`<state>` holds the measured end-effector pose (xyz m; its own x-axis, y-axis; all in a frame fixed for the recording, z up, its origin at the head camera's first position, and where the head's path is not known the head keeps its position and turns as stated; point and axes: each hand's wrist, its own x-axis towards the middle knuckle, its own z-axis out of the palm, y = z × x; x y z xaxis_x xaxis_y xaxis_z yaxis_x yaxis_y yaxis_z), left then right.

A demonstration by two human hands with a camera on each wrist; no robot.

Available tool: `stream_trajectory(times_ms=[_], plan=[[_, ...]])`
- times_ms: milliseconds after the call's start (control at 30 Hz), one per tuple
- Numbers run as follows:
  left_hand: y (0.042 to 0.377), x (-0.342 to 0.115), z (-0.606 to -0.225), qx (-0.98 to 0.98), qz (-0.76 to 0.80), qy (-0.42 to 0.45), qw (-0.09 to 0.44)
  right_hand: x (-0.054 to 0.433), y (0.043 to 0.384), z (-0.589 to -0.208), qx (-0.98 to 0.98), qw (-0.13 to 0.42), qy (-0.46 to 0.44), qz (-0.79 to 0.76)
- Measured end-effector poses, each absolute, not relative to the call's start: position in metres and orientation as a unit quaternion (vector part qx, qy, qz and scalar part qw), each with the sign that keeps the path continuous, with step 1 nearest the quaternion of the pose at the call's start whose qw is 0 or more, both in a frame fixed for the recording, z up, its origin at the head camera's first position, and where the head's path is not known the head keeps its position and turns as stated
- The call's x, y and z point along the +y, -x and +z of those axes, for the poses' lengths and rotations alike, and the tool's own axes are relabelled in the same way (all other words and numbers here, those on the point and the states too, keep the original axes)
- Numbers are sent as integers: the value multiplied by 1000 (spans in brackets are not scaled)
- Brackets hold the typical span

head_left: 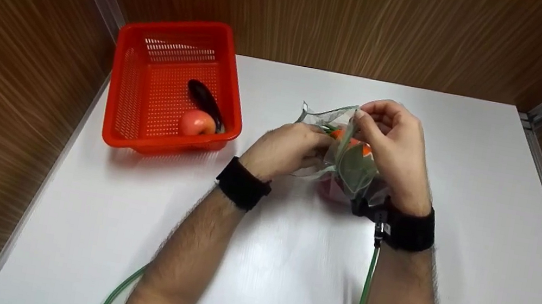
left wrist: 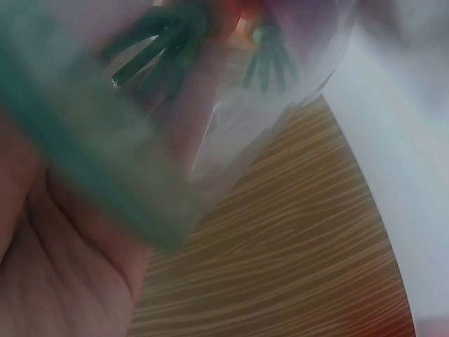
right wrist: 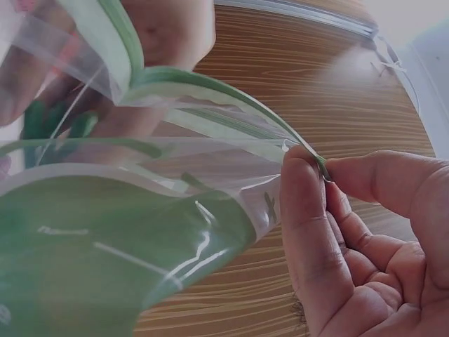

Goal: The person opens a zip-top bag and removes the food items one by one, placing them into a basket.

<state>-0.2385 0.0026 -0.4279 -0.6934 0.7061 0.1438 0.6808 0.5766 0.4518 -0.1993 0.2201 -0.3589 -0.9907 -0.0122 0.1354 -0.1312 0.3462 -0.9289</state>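
A clear zip bag with a green printed front point(head_left: 356, 169) stands on the white table, its mouth spread at the top. My right hand point(head_left: 396, 145) pinches the green zip edge point(right wrist: 238, 98) between thumb and forefinger, the other fingers curled. My left hand point(head_left: 291, 147) reaches into the mouth, fingers partly hidden by the plastic, and holds an orange carrot point(head_left: 338, 133) near its green top point(left wrist: 172, 49). Another green-stemmed piece point(left wrist: 266, 63) shows through the plastic in the left wrist view. Something reddish-purple point(head_left: 333, 190) fills the bag's bottom.
A red plastic basket point(head_left: 167, 145) stands at the left of the white table point(head_left: 285, 264), holding a dark eggplant point(head_left: 205, 102) and a red apple point(head_left: 197, 123). Wood-grain panels point(head_left: 326, 18) enclose the table. A green cable point(head_left: 363, 299) trails from the right wrist.
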Motion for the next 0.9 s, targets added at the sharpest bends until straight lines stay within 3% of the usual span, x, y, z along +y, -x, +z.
stream_trajectory(times_ms=[467, 900], plan=[[232, -20, -403, 901, 257, -349, -28, 222, 200, -360, -811, 53, -40, 581], [221, -44, -380, 882, 326, -339, -32, 223, 200, -359, -816, 46, -32, 576]])
